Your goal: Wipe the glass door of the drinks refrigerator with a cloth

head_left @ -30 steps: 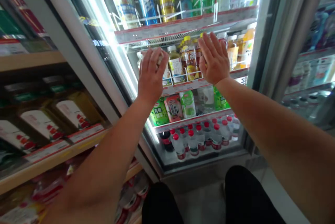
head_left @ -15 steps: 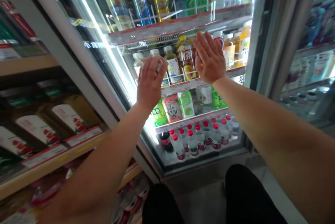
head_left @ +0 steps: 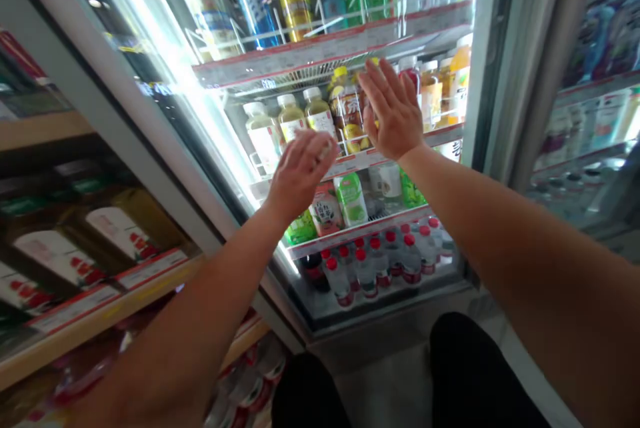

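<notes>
My left hand (head_left: 300, 175) is in front of the lower middle of a lit drinks fridge, its fingers curled over a small pale wad (head_left: 325, 150). What the wad is made of cannot be made out. My right hand (head_left: 395, 108) is raised with its fingers stretched out and the palm turned to the fridge, holding nothing. It looks laid flat on the glass door, though contact is hard to see. Behind it stand yellow-capped tea bottles (head_left: 350, 111). White-capped bottles (head_left: 263, 135) are on the same shelf, left of the hands.
Cans (head_left: 254, 5) and green bottles line the top shelf. Green and pink cartons (head_left: 351, 198) and red-capped water bottles (head_left: 367, 271) are lower down. A wooden shelf (head_left: 115, 308) with large bottles is close on the left; the metal door frame (head_left: 520, 68) is on the right.
My left hand has moved down and to the right, still curled round the pale wad. My right hand stays nearly in place, and the view has shifted slightly.
</notes>
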A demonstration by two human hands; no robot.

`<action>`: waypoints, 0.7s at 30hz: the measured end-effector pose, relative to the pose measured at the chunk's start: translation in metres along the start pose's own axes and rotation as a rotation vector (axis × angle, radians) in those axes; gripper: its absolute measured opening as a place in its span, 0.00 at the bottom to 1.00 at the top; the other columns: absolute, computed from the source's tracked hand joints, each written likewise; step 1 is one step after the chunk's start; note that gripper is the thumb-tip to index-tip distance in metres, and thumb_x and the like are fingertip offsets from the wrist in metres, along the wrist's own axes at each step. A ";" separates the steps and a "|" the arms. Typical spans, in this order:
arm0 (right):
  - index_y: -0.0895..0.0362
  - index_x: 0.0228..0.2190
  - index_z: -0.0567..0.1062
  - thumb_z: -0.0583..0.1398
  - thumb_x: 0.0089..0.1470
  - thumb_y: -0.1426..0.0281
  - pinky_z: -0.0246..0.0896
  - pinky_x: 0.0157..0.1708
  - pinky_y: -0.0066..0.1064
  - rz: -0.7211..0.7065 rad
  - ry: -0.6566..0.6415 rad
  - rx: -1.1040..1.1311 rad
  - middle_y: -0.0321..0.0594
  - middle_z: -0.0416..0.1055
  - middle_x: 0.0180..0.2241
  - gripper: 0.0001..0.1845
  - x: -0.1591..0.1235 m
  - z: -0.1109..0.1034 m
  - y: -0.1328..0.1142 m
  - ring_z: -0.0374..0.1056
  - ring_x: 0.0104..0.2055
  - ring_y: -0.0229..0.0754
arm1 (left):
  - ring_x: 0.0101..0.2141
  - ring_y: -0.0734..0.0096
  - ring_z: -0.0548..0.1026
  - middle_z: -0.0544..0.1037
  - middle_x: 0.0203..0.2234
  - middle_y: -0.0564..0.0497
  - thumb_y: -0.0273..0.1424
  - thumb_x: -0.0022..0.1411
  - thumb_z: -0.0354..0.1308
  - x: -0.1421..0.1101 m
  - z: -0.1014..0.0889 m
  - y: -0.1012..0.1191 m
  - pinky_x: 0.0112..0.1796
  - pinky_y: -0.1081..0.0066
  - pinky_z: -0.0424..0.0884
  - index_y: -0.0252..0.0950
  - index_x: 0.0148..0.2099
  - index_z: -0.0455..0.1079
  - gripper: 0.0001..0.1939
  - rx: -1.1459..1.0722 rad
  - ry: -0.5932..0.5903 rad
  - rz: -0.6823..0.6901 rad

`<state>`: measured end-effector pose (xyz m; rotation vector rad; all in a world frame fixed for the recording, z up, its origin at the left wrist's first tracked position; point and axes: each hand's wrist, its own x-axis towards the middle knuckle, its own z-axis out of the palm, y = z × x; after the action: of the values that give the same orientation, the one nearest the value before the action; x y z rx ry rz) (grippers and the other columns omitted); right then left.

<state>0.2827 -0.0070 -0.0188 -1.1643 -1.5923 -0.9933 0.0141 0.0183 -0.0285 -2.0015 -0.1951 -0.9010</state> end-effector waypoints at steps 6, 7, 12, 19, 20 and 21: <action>0.52 0.73 0.54 0.45 0.68 0.66 0.35 0.78 0.51 0.003 -0.005 -0.008 0.33 0.44 0.75 0.34 0.000 0.001 0.001 0.35 0.78 0.45 | 0.72 0.58 0.55 0.63 0.70 0.54 0.26 0.78 0.46 0.018 -0.011 -0.032 0.71 0.48 0.56 0.48 0.69 0.64 0.23 -0.046 -0.097 -0.076; 0.53 0.73 0.55 0.46 0.68 0.67 0.36 0.78 0.51 0.000 -0.003 -0.013 0.33 0.44 0.75 0.35 0.000 0.001 0.001 0.36 0.78 0.46 | 0.72 0.57 0.53 0.61 0.71 0.55 0.27 0.78 0.45 0.021 -0.012 -0.038 0.71 0.46 0.53 0.48 0.70 0.63 0.23 -0.027 -0.037 -0.167; 0.47 0.73 0.56 0.46 0.68 0.66 0.38 0.77 0.55 0.003 -0.008 0.000 0.30 0.47 0.74 0.34 0.000 0.000 0.001 0.36 0.78 0.45 | 0.73 0.56 0.50 0.60 0.71 0.47 0.23 0.77 0.41 -0.002 -0.001 -0.007 0.70 0.44 0.56 0.45 0.72 0.61 0.27 0.030 0.116 -0.141; 0.43 0.71 0.60 0.48 0.69 0.63 0.38 0.76 0.60 -0.017 -0.031 0.031 0.29 0.47 0.74 0.31 0.000 -0.001 0.003 0.35 0.78 0.48 | 0.72 0.60 0.56 0.65 0.69 0.52 0.28 0.79 0.45 0.010 -0.008 -0.022 0.71 0.52 0.58 0.48 0.69 0.65 0.22 -0.049 -0.094 0.144; 0.43 0.71 0.60 0.48 0.69 0.64 0.37 0.76 0.60 -0.018 -0.031 0.035 0.29 0.47 0.74 0.31 0.000 -0.001 0.003 0.35 0.78 0.49 | 0.73 0.57 0.52 0.63 0.70 0.51 0.28 0.79 0.45 0.018 -0.012 -0.033 0.71 0.48 0.55 0.48 0.69 0.66 0.22 -0.021 -0.056 0.016; 0.43 0.71 0.60 0.48 0.69 0.65 0.37 0.76 0.60 -0.019 -0.032 0.038 0.29 0.46 0.74 0.32 0.000 -0.001 0.002 0.35 0.78 0.49 | 0.74 0.57 0.49 0.60 0.71 0.52 0.28 0.79 0.45 0.023 -0.014 -0.040 0.71 0.47 0.53 0.49 0.69 0.65 0.22 0.007 -0.016 -0.110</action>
<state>0.2854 -0.0078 -0.0186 -1.1460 -1.6435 -0.9568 0.0049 0.0256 0.0189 -2.0078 -0.3190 -0.9520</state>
